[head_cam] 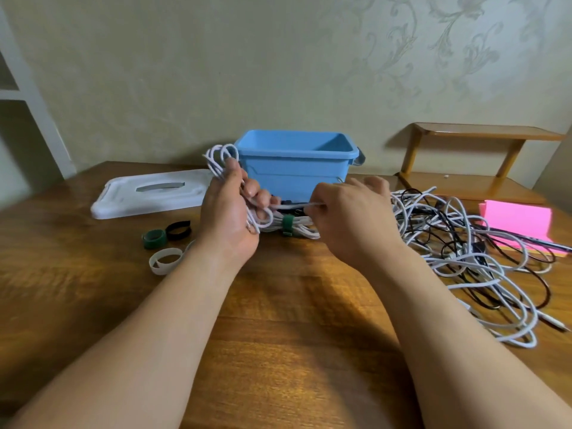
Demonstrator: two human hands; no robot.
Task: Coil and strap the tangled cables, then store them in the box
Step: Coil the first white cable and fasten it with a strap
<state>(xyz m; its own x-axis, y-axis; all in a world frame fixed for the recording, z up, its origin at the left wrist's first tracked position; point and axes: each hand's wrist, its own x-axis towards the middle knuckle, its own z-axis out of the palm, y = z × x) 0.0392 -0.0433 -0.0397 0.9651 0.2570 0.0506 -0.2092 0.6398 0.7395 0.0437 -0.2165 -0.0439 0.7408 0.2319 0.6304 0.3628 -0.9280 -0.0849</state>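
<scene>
Cables (464,258) lay tangled by the tabletop's (294,335) right edge. My left hand (227,215) gripped a white coil (216,168) in front of the box (294,168), at the far edge; my right hand (349,218) pinched that cable's loose strand (297,205). Spare straps (151,243) sat toward the left edge, near the lid (148,193).

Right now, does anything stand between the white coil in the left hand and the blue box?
Nothing visible does. The blue box stands open just behind the white coil in the left hand; its lid lies off to the left.
</scene>
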